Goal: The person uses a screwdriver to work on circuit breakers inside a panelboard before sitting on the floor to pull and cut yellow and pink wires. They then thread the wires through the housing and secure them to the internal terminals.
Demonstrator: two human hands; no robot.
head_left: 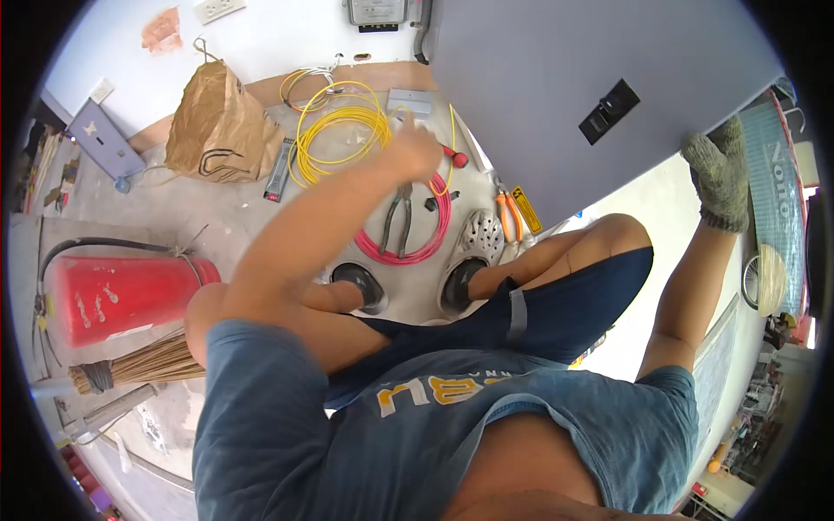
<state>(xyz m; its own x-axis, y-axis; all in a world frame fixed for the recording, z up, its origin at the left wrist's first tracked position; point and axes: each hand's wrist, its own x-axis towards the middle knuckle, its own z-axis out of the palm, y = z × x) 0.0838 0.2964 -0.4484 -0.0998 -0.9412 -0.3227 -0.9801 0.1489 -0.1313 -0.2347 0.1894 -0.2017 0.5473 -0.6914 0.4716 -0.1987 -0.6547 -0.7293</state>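
My bare left hand (417, 149) is over the floor near a small grey box (409, 102), beside a coil of yellow cable (346, 115); a finger is stretched out and nothing shows in the hand. My right hand (719, 169), in a grey knitted glove, grips the edge of a large grey panel (539, 78). A black handle or latch (609, 111) is on the panel. Below my left hand lie a pink cable coil (415, 257), dark-handled pliers (398, 221) and a red-ended tool (457, 157). Orange-handled pliers (510, 217) lie by the panel's lower corner.
A brown paper bag (217, 122) stands at the wall. On the left are a red fire extinguisher (130, 295), a straw broom (143, 360) and a smaller grey panel (107, 139). An electric meter (378, 10) is on the wall. Both my feet are near the coils.
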